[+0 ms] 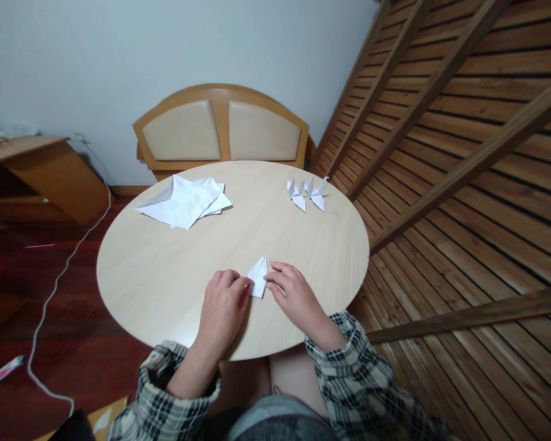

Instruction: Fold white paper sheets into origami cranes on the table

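Note:
A small folded white paper piece [259, 275] lies on the round light-wood table [165, 275] near its front edge. My left hand [223, 309] has its fingers curled and pinches the paper's left edge. From the other side, my right hand [294, 295] presses its fingertips on the paper's right edge. Both wrists wear plaid sleeves. Two finished white paper cranes [307, 193] stand at the far right of the table. A loose pile of white paper sheets [186, 202] lies at the far left.
A wooden chair with beige padded back [220, 128] stands behind the table. A slatted wooden wall [463, 153] rises on the right. A low wooden cabinet [41, 177] and a white cable [55, 288] lie on the dark floor at left.

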Tool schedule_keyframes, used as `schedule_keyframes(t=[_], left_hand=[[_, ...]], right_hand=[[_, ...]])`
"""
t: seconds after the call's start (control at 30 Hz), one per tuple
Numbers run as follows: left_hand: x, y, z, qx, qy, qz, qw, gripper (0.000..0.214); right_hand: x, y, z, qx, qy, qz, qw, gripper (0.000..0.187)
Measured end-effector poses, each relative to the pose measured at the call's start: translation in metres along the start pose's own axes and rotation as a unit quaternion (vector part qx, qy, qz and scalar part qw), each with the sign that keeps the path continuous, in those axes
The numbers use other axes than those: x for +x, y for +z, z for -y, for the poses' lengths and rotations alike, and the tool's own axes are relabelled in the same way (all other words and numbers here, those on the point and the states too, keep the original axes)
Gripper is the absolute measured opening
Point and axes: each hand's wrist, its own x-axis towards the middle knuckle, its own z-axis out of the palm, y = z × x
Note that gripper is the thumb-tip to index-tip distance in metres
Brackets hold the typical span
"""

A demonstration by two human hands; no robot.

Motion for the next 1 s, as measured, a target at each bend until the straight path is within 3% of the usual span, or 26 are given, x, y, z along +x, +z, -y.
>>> schedule_keyframes(t=[0.37,0.53,0.67,1.0], left_hand=[[0.001,-0.001,0.007,-0.045,0.017,0.016,0.999,0.024],[0.005,-0.002,0.009,-0.084,0.03,0.029,0.996,0.032],[0.006,-0.002,0.01,-0.112,0.018,0.032,0.993,0.035],[-0.002,-0.012,0.005,-0.23,-0.042,0.067,0.97,0.007]], right_hand=[[-0.002,-0.006,0.005,-0.017,-0.011,0.025,0.999,0.016],[-0.005,-0.012,0.009,-0.035,-0.05,0.051,0.997,0.03],[-0.006,-0.014,0.011,-0.032,-0.061,0.063,0.996,0.019],[-0.003,-0.012,0.006,-0.001,-0.045,0.058,0.997,0.015]])
